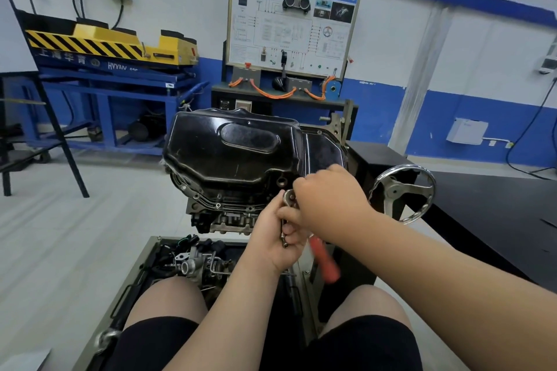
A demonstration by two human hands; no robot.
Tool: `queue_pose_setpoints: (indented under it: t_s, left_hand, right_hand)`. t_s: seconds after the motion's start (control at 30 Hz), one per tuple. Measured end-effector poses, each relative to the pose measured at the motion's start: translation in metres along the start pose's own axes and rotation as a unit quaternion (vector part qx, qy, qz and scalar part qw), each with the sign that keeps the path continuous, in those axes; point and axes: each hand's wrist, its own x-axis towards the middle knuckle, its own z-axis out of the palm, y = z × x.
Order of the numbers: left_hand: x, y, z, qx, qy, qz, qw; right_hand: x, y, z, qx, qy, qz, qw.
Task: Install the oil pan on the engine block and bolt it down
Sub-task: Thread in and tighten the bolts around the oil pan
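The black oil pan (pixel 235 150) sits on top of the upturned engine block (pixel 223 220), which is mounted on a stand. Just below the pan's near right corner, my left hand (pixel 277 238) is curled round several bolts (pixel 284 238), palm turned inward. My right hand (pixel 325 199) reaches over it and pinches at the bolts near a shiny round metal part (pixel 290 196). A ratchet with an orange handle (pixel 325 262) hangs blurred beneath my right hand; how it is held is hidden.
A chrome handwheel (pixel 402 193) of the stand is right of my hands. A tray (pixel 144 280) of engine parts lies under the block, above my knees. Behind stand a blue and yellow lift table (pixel 111 48) and a training board (pixel 292 24).
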Motion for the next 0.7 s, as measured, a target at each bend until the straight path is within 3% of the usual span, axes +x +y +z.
queue_pose_setpoints:
  t_s: [0.07,0.17,0.27,0.43,0.6,0.7]
  left_hand:
    - [0.000,0.000,-0.002,-0.030,0.003,-0.001,1.000]
    - [0.000,0.002,0.000,-0.037,0.026,0.001,0.999]
    - [-0.001,0.002,-0.001,-0.026,0.027,0.004,0.999]
    - [0.000,0.007,-0.004,-0.044,0.015,-0.008,0.999]
    - [0.002,0.002,0.000,-0.048,0.031,0.002,0.998]
    - [0.004,-0.002,-0.001,-0.056,0.034,0.005,0.998]
  right_hand:
    - [0.000,-0.001,0.000,-0.023,0.051,-0.069,0.996]
    - [0.003,0.007,-0.004,-0.033,0.050,-0.128,0.990]
    - [0.004,0.009,-0.005,-0.029,0.041,-0.108,0.993]
    - [0.004,0.001,-0.005,0.019,-0.025,0.043,0.999]
    - [0.004,0.009,-0.007,-0.053,0.054,-0.099,0.992]
    - [0.005,0.010,-0.009,-0.055,0.049,-0.088,0.993]
